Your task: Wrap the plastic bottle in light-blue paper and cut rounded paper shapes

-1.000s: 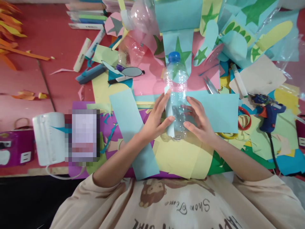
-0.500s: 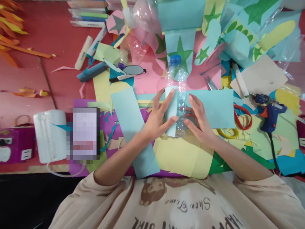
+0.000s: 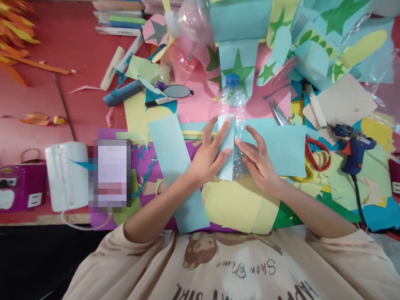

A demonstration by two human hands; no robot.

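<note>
A clear plastic bottle [image 3: 240, 109] with a blue cap lies in the middle, cap away from me. The end of a light blue paper strip [image 3: 225, 162] rests against its left side. My left hand [image 3: 209, 160] is spread, with fingertips and thumb pressing on that strip end. On the bottle's right side my right hand [image 3: 259, 160] has its fingers apart, fingertips at the bottle. The strip's long part [image 3: 286, 146] stretches out to the right, partly behind my right hand. A second light blue strip [image 3: 171, 166] lies slanted on the left.
Scissors [image 3: 318, 154] with red and yellow handles and a blue glue gun [image 3: 354, 156] lie at the right. A phone [image 3: 112, 173] and a white device [image 3: 67, 177] are at the left. Markers, paper scraps and star-decorated pieces lie further back.
My right hand's index finger has moved left onto the bottle's side. The right part of the paper strip has shifted slightly down. My left hand remains on the strip end.
</note>
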